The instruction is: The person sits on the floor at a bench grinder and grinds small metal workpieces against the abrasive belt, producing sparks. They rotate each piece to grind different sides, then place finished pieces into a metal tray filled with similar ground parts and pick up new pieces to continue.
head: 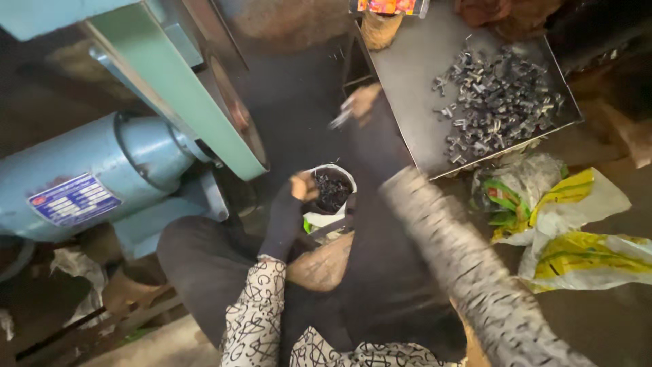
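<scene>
My left hand, below a dark arm cover, rests curled at the rim of a white container that holds small dark metal pieces. Whether it grips the rim or a piece is unclear. My right arm is blurred and stretches up past the container. My right hand pinches a small shiny metal part near the corner of a grey metal tray. A heap of several small grey metal parts lies on the tray's right half.
A blue motor and a green machine guard stand close on the left. Yellow, green and white plastic bags lie at the right. A brown woven object sits at the tray's far corner.
</scene>
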